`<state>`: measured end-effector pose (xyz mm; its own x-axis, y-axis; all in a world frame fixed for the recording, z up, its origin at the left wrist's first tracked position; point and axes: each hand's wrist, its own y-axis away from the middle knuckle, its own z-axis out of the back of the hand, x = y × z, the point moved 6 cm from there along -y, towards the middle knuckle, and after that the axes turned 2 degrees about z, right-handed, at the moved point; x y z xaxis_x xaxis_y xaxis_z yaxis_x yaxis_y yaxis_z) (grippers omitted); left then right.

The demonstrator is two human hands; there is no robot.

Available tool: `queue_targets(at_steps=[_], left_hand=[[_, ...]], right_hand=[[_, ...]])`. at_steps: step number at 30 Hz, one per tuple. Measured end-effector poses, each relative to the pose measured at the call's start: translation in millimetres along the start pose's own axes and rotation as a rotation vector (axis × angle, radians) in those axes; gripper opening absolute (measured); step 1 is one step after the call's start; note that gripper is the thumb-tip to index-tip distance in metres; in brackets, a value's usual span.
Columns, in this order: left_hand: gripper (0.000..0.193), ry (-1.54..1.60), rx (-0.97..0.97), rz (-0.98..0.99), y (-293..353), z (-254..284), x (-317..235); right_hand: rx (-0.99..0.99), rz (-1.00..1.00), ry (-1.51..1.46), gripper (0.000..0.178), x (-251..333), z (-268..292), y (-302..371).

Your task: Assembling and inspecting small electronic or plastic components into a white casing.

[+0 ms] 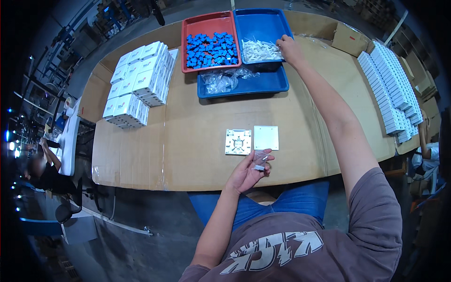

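My left hand [249, 173], palm up near the front edge of the table, is closed on a small clear plastic bag [260, 160] with a small whitish piece in it. Just beyond it lie a square white frame with a patterned middle [238, 142] and, to its right, a plain square white plate [266, 138]. My right hand [289, 48] reaches to the right side of the far blue tray [263, 23], its bent fingers at the heap of slim white pieces [260, 50]. What they pinch, if anything, is too small to make out.
Left of that tray stands a red tray [209, 22] of small blue parts. In front, a lower blue tray [244, 93] holds clear bags [221, 82]. Stacked white boxes [136, 84] stand left, rows of white pieces [390, 94] right. Cardboard [197, 164] covers the table.
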<state>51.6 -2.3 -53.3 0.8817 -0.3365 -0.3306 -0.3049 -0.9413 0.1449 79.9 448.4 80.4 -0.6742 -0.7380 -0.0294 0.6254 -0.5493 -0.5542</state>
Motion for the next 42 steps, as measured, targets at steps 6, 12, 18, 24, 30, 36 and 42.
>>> queue_targets(at_steps=[6,12,18,24,30,36,42], left_hand=[[0.059,-0.014,-0.032,0.0,2,2,3],[0.057,0.029,-0.034,0.009,5,7,11],[0.058,-0.022,-0.039,-0.042,4,4,4],[0.057,-0.046,-0.003,-0.06,2,6,0],[0.058,-0.048,-0.026,-0.041,4,5,4],[0.052,-0.062,0.005,-0.063,8,1,3],[0.05,-0.183,-0.039,-0.08,9,-5,2]], right_hand=[[-0.454,-0.341,-0.709,0.017,-16,77,-4],[-0.49,-0.467,-1.821,0.019,42,171,61],[-0.266,-0.492,-1.415,0.015,94,166,163],[0.232,-0.658,-1.536,0.012,159,110,271],[0.272,-0.624,-1.527,0.013,179,117,285],[0.636,-0.408,-1.375,0.009,195,114,272],[0.682,-0.198,-1.472,0.005,213,106,266]])
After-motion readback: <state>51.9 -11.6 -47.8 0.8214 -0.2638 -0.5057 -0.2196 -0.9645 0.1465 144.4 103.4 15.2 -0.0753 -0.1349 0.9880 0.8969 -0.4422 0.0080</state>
